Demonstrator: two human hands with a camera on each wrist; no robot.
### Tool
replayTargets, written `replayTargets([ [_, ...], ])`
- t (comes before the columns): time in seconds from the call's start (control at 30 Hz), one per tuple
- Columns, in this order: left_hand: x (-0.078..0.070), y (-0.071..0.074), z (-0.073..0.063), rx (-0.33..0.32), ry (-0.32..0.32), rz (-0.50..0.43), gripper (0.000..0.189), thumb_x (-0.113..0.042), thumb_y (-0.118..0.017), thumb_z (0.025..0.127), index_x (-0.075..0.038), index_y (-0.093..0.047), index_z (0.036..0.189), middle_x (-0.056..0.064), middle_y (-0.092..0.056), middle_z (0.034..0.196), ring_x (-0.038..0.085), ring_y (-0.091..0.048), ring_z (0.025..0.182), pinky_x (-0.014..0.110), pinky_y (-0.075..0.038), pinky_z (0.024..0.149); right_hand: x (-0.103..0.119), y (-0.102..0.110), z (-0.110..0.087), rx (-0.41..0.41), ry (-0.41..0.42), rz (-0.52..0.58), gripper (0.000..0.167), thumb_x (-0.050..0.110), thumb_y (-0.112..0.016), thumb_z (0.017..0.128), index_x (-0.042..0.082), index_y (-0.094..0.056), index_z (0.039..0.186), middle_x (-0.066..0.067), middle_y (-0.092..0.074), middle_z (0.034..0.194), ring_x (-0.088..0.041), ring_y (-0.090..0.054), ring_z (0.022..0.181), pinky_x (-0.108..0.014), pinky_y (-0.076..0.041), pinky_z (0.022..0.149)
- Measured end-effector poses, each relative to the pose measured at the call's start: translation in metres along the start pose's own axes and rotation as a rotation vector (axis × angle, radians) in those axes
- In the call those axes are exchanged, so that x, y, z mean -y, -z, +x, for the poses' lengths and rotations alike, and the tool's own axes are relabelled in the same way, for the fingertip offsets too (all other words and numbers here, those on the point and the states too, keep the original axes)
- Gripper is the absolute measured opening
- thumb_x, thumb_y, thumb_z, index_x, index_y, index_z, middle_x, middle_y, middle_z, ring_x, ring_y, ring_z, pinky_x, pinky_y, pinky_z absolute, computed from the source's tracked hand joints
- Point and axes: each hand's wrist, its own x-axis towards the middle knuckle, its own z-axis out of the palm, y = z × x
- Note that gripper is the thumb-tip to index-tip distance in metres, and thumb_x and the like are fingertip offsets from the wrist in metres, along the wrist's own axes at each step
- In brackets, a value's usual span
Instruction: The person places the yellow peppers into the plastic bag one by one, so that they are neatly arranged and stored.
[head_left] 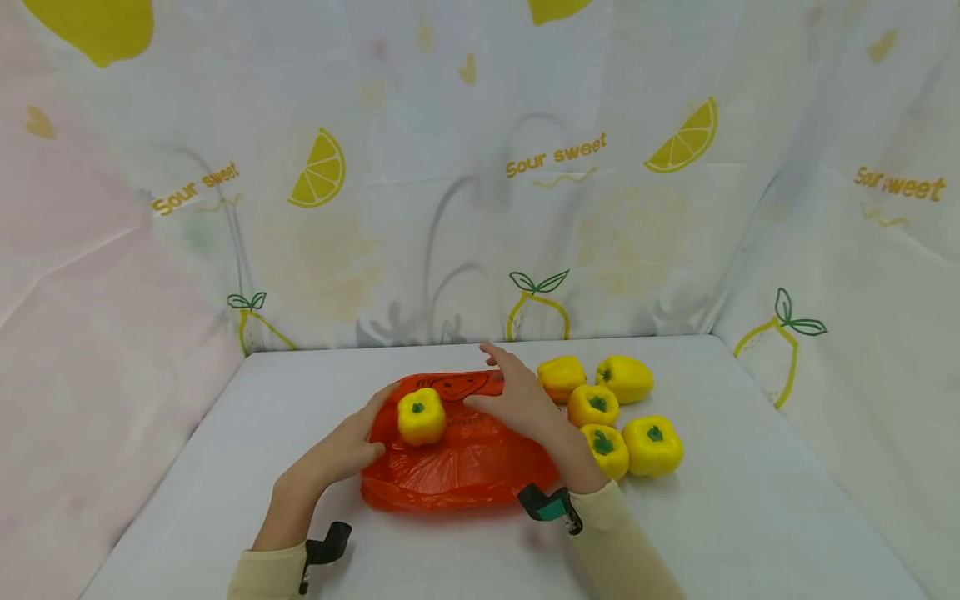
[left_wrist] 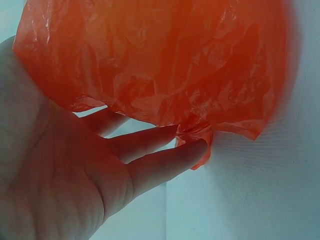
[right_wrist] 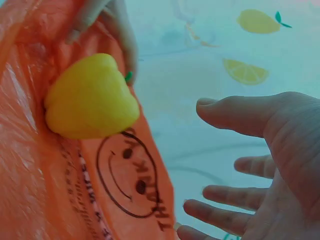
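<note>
In the head view a red plastic bag (head_left: pixel 465 467) lies flat on the white table, with one yellow bell pepper (head_left: pixel 422 417) on top of it near the left end. My left hand (head_left: pixel 337 446) is at the bag's left edge. Its fingers (left_wrist: pixel 165 162) stretch out along the red plastic in the left wrist view, the tips at a bunched bit of bag. Over the bag's right part, my right hand (head_left: pixel 521 400) holds nothing, thumb and fingers spread apart. The right wrist view shows the pepper (right_wrist: pixel 92 100) beside a printed smiley face, apart from this hand (right_wrist: pixel 265 170).
Several more yellow bell peppers (head_left: pixel 655 446) with green stems are grouped on the table (head_left: pixel 750 517) right of the bag, close by my right forearm. A lemon-printed white cloth (head_left: pixel 420 233) stands behind the table and along both sides.
</note>
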Motion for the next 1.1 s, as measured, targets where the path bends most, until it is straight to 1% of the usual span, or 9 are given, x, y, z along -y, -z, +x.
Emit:
replayTargets([
  [0.13, -0.001, 0.001, -0.001, 0.004, 0.002, -0.008, 0.085, -0.001, -0.053, 0.088, -0.027, -0.015, 0.159, 0.01, -0.029, 0.163, 0.039, -0.037, 0.143, 0.063, -0.039, 0.11, -0.005, 0.012, -0.003, -0.038, -0.015, -0.019, 0.08, 0.033, -0.076, 0.085, 0.026, -0.035, 0.153, -0.006, -0.048, 0.148, -0.029, -0.052, 0.129, -0.049, -0.051, 0.103],
  [0.27, -0.001, 0.001, -0.001, 0.004, 0.009, -0.01, 0.085, -0.001, -0.053, 0.088, -0.027, -0.016, 0.159, 0.01, -0.029, 0.163, 0.039, -0.037, 0.143, 0.063, -0.04, 0.109, -0.011, 0.025, -0.006, -0.03, -0.033, -0.014, 0.078, 0.031, -0.075, 0.086, 0.024, -0.035, 0.153, -0.007, -0.046, 0.151, -0.031, -0.049, 0.133, -0.051, -0.049, 0.104],
  [0.37, -0.001, 0.0, -0.001, 0.003, 0.013, -0.007, 0.085, -0.002, -0.053, 0.088, -0.027, -0.015, 0.159, 0.01, -0.029, 0.163, 0.039, -0.037, 0.143, 0.063, -0.041, 0.109, -0.017, 0.036, -0.007, -0.025, -0.035, -0.045, 0.078, 0.03, -0.073, 0.087, 0.019, -0.034, 0.154, -0.009, -0.044, 0.152, -0.035, -0.047, 0.135, -0.053, -0.047, 0.106],
  [0.43, 0.0, 0.0, -0.001, 0.002, 0.014, -0.006, 0.085, -0.002, -0.053, 0.088, -0.027, -0.015, 0.159, 0.011, -0.029, 0.163, 0.039, -0.037, 0.143, 0.063, -0.041, 0.109, -0.022, 0.042, -0.008, -0.022, -0.047, -0.085, 0.078, 0.031, -0.071, 0.088, 0.018, -0.033, 0.154, -0.01, -0.043, 0.153, -0.034, -0.046, 0.136, -0.054, -0.045, 0.108],
  [0.6, 0.0, 0.0, -0.001, 0.001, 0.01, 0.006, 0.084, -0.002, -0.054, 0.088, -0.026, -0.015, 0.159, 0.011, -0.028, 0.163, 0.039, -0.038, 0.142, 0.063, -0.039, 0.11, -0.032, 0.058, -0.012, -0.011, -0.129, -0.154, 0.075, 0.032, -0.07, 0.088, 0.018, -0.035, 0.154, -0.011, -0.043, 0.154, -0.034, -0.042, 0.14, -0.056, -0.039, 0.113],
  [0.73, -0.001, 0.0, -0.001, 0.007, 0.011, 0.013, 0.084, -0.003, -0.053, 0.089, -0.026, -0.014, 0.16, 0.012, -0.029, 0.163, 0.039, -0.039, 0.141, 0.064, -0.039, 0.11, -0.038, 0.069, -0.016, -0.006, -0.194, -0.185, 0.074, 0.031, -0.068, 0.088, 0.015, -0.036, 0.153, -0.015, -0.04, 0.155, -0.037, -0.04, 0.139, -0.06, -0.038, 0.113],
  [0.87, 0.001, 0.0, -0.001, 0.004, 0.003, 0.02, 0.084, -0.003, -0.053, 0.088, -0.027, -0.014, 0.159, 0.011, -0.03, 0.162, 0.037, -0.041, 0.14, 0.063, -0.038, 0.111, -0.044, 0.079, -0.019, 0.004, -0.259, -0.231, 0.075, 0.035, -0.068, 0.087, 0.013, -0.038, 0.152, -0.017, -0.039, 0.156, -0.038, -0.04, 0.138, -0.06, -0.037, 0.113],
  [1.0, 0.002, 0.0, -0.001, -0.004, -0.021, 0.031, 0.084, -0.002, -0.052, 0.088, -0.026, -0.015, 0.159, 0.011, -0.031, 0.162, 0.037, -0.041, 0.14, 0.063, -0.035, 0.113, -0.049, 0.087, -0.023, 0.017, -0.298, -0.26, 0.076, 0.042, -0.07, 0.086, 0.008, -0.042, 0.148, -0.021, -0.042, 0.152, -0.04, -0.042, 0.136, -0.059, -0.037, 0.113],
  [1.1, 0.002, 0.0, -0.001, -0.004, -0.027, 0.034, 0.084, -0.002, -0.052, 0.088, -0.025, -0.015, 0.159, 0.011, -0.03, 0.162, 0.037, -0.041, 0.14, 0.064, -0.036, 0.112, -0.049, 0.092, -0.027, 0.029, -0.305, -0.295, 0.075, 0.044, -0.07, 0.086, 0.003, -0.045, 0.144, -0.024, -0.046, 0.148, -0.041, -0.045, 0.132, -0.058, -0.039, 0.111],
])
